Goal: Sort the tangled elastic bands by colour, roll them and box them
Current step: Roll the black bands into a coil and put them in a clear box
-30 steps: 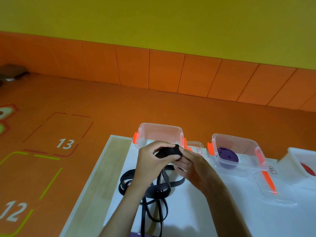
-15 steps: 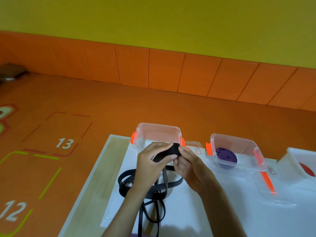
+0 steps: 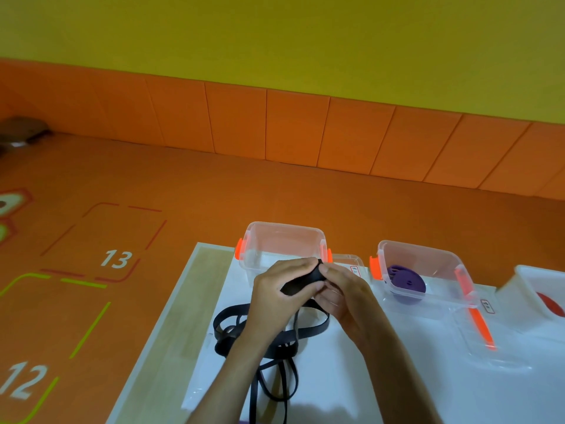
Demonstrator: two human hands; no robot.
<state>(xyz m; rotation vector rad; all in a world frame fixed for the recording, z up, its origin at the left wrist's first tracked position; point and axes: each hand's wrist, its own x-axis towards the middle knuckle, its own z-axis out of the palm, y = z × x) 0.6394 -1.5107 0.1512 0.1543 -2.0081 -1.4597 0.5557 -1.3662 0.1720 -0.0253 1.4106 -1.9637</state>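
Note:
A black elastic band [image 3: 269, 341] lies in loose loops on the white table top [image 3: 397, 377], trailing down toward me. Its upper end is wound into a small black roll [image 3: 301, 281] held between both hands. My left hand [image 3: 275, 296] grips the roll from the left, fingers curled over it. My right hand [image 3: 342, 293] pinches the roll's right end with thumb and fingertips. Just behind the hands stands a clear box with orange clips [image 3: 284, 240], nothing visible in it. A second clear box [image 3: 428, 267] to the right holds a rolled purple band [image 3: 406, 278].
A white box [image 3: 538, 286] at the right edge holds something red [image 3: 550, 302]. A clear lid with an orange clip [image 3: 480, 328] lies in front of the purple box; another lid [image 3: 348, 261] lies between the boxes. The table's left edge borders orange floor.
The hands have kept turning the black roll between them, staying in about the same place. The loose loops on the table have shifted slightly.

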